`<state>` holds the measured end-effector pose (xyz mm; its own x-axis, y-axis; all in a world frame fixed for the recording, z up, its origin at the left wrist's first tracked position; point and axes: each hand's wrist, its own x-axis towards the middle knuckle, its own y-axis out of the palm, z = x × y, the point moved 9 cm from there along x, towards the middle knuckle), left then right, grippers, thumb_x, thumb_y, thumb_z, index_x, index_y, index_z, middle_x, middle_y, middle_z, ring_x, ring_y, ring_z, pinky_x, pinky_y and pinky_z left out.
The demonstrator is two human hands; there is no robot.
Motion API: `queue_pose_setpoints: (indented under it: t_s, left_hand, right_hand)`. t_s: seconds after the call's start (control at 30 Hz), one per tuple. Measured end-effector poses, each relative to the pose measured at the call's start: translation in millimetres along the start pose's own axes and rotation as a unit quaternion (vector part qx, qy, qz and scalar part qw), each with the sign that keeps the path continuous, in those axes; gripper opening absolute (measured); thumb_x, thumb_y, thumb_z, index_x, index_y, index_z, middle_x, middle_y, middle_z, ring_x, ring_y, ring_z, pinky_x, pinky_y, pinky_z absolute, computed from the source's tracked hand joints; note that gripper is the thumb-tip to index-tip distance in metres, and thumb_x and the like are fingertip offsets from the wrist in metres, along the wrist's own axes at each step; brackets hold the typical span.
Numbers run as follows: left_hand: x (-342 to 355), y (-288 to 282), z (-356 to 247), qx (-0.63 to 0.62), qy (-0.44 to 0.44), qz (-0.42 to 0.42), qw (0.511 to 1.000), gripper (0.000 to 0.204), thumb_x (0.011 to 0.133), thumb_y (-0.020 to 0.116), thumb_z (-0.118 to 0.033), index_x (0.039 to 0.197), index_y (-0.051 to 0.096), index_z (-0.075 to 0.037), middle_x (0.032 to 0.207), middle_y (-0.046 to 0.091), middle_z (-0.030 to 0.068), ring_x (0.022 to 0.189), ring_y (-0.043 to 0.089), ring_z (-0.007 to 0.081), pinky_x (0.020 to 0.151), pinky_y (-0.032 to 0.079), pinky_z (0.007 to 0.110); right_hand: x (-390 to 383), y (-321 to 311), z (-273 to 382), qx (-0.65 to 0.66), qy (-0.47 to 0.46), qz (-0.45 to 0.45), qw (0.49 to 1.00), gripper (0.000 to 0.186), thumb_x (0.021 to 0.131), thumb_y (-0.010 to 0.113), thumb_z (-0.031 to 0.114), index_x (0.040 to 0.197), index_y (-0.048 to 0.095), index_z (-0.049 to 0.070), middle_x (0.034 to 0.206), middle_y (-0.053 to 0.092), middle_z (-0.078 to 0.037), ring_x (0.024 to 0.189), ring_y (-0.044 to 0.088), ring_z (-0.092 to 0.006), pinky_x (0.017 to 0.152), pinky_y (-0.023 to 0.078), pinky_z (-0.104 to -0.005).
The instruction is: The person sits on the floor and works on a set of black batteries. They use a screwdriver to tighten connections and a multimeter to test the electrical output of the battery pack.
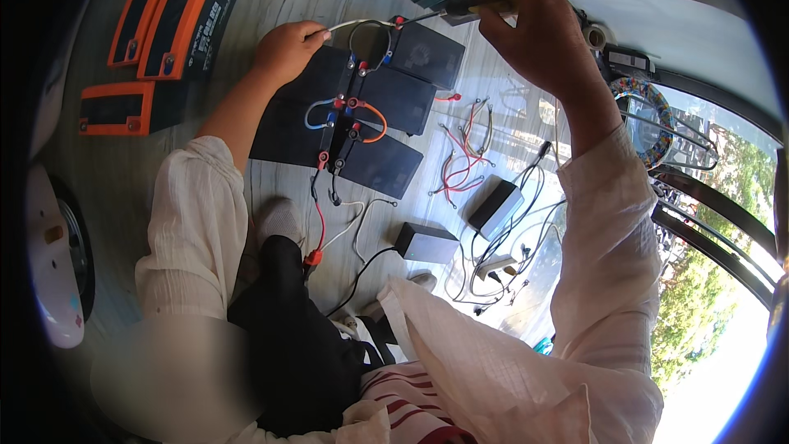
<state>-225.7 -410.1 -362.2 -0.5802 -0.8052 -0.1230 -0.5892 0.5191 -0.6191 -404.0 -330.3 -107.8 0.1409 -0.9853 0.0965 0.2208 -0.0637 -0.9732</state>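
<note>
Between its thumb and fingers my left hand [288, 51] pinches a thin white wire [362, 22]. That wire runs to a red-marked terminal at the top of a black battery [427, 55]. My right hand [526, 29] is closed round the dark, yellow-marked handle of a screwdriver [477, 2], whose shaft points left toward the same terminal. Whether its tip touches the screw cannot be made out. Several black batteries stand together below my hands, joined by a blue wire [316, 113], an orange wire [383, 123] and a black wire loop [353, 33].
Orange-and-black batteries [168, 29] stand at the far left. Loose red and white wires [468, 156] lie right of the black batteries. A charger-like black box [496, 207], another dark box [426, 242] and tangled cables lie nearer me. Beyond the right arm is a glass door [707, 279].
</note>
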Motion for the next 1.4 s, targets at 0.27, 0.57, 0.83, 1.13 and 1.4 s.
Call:
queue_pose_setpoints:
  t_s: [0.27,0.57,0.83,1.13,1.4]
  left_hand:
    - [1.5,1.6,2.4,-0.003,-0.004,0.002,1.0,0.036,0.091,0.061,-0.038,0.105,0.07,-0.007,0.088,0.069,0.0146,0.081,0.066,0.0303,0.072,0.049,0.037]
    - [2.1,3.2,7.9,-0.018,-0.005,-0.006,1.0,0.034,0.091,0.06,-0.038,0.102,0.07,-0.007,0.082,0.067,0.0124,0.076,0.064,0.0273,0.069,0.047,0.036]
    - [4.8,5.0,10.7,-0.026,-0.016,0.016,0.999,0.033,0.09,0.059,-0.04,0.102,0.07,-0.012,0.081,0.068,0.0095,0.076,0.064,0.0281,0.069,0.048,0.037]
    - [1.5,0.7,8.0,-0.018,-0.022,0.014,0.999,0.032,0.091,0.059,-0.039,0.103,0.07,-0.011,0.083,0.068,0.0107,0.077,0.064,0.0283,0.07,0.048,0.037]
    - [1.5,-0.7,4.3,-0.026,-0.012,0.003,1.0,0.032,0.091,0.059,-0.039,0.104,0.07,-0.012,0.083,0.068,0.0104,0.077,0.064,0.0281,0.07,0.048,0.037]
  right_hand:
    - [-1.2,1.1,-3.6,0.034,0.032,0.044,0.998,0.022,0.087,0.067,0.009,0.107,0.061,0.005,0.105,0.068,-0.014,0.092,0.069,-0.0274,0.082,0.055,-0.0348]
    - [-8.7,-1.7,20.8,0.053,-0.063,0.072,0.994,0.023,0.085,0.06,-0.008,0.103,0.064,0.006,0.111,0.063,-0.011,0.106,0.064,-0.0285,0.087,0.054,-0.035]
    - [-12.2,-5.6,6.4,0.039,0.005,-0.002,0.999,0.018,0.091,0.063,0.012,0.107,0.062,0.006,0.102,0.066,-0.013,0.094,0.067,-0.029,0.08,0.055,-0.0361]
    - [-3.5,0.5,-10.4,-0.083,0.089,0.015,0.992,0.027,0.093,0.062,0.028,0.11,0.059,0.008,0.089,0.067,-0.013,0.074,0.069,-0.0274,0.067,0.056,-0.037]
    - [-0.7,3.2,-0.8,-0.13,-0.049,0.008,0.99,0.027,0.09,0.065,0.021,0.112,0.057,0.008,0.091,0.066,-0.013,0.076,0.069,-0.0286,0.07,0.057,-0.0389]
